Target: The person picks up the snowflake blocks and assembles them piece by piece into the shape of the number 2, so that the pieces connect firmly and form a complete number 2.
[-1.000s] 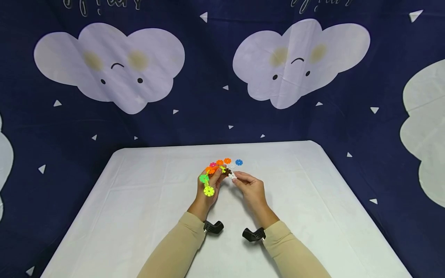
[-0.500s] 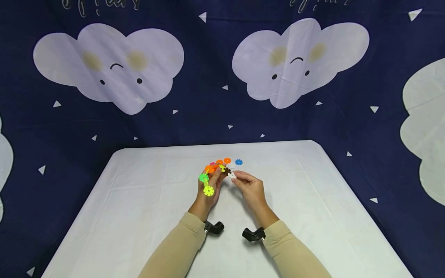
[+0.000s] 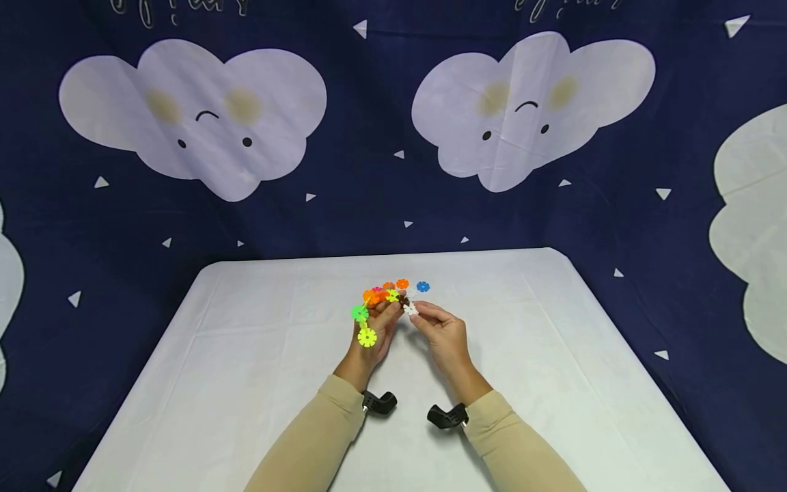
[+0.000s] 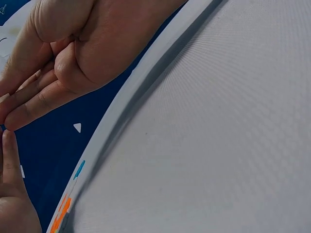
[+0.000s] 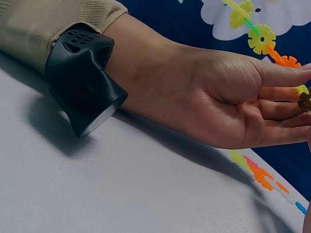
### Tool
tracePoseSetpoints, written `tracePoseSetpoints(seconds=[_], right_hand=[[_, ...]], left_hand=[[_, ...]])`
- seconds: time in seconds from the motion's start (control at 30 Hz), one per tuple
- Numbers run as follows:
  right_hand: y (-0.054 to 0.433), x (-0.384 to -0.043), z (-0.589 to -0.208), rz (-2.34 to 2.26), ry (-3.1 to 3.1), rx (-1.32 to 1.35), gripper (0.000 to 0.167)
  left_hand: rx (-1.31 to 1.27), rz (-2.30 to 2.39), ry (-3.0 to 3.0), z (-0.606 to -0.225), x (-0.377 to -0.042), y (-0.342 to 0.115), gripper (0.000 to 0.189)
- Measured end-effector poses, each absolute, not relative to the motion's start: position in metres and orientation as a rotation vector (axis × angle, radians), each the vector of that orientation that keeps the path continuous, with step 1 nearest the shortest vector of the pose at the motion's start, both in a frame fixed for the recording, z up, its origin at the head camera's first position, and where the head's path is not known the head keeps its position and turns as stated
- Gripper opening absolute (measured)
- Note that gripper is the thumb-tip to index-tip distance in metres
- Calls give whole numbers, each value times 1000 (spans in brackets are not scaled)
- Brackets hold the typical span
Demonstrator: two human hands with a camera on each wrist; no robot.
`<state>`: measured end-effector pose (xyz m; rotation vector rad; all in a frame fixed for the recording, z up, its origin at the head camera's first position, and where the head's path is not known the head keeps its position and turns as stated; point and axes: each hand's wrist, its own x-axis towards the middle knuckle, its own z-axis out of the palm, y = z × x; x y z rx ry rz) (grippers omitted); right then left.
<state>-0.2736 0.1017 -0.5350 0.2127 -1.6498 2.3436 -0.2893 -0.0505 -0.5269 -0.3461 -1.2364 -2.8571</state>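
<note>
In the head view, my left hand [image 3: 376, 331] holds a chain of interlocking snowflake discs near its brown disc [image 3: 403, 301]. The chain runs back over the hand through a yellow-green disc [image 3: 392, 295], orange discs [image 3: 371, 297] and a green disc [image 3: 359, 313] to a yellow disc [image 3: 367, 337]. My right hand [image 3: 445, 335] pinches a white snowflake disc [image 3: 410, 309] against the brown one; whether they interlock cannot be told. In the right wrist view, the left hand [image 5: 228, 97] has the brown disc [image 5: 305, 101] at its fingertips. The left wrist view shows the right hand [image 4: 82, 53], its fingertips cut off.
Loose discs lie beyond the hands near the table's far edge: a blue disc [image 3: 423, 286], an orange disc [image 3: 402, 283], a pink disc [image 3: 378, 290] and others partly hidden. A white cloth covers the table [image 3: 246, 383]. Behind hangs a dark blue cloud-print curtain [image 3: 369, 137].
The left hand has turned slightly, and the yellow-green and white discs now face the head camera more. The chain's hanging end has shifted a little left. The right hand stays nearly in place.
</note>
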Motion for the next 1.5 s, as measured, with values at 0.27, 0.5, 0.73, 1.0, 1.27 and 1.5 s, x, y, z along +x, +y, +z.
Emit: tracePoseSetpoints(seconds=[0.27,0.5,0.73,1.0,1.27,1.5], right_hand=[[100,-272,-534,2358,-1629,253,29],[107,-273,-533,2301,-1773,386,28],[118,-287,-528,2086,-2029,189,23],[117,-315,-539,1541,-2455,210,23],[97,-338,-544,1020,-2600,548,30],[86,-339,-545,923,-2570,627,24]], left_hand=[[-329,-2861,-1207,-531,-293,-51,27],[-321,-2871,-1131,-532,-297,-52,27],[-172,-2908,-1069,-529,-295,-50,22],[-176,-2909,-1046,-528,-295,-51,18],[-211,-2917,-1030,-530,-296,-52,23],[-170,-2933,-972,-530,-299,-54,17]])
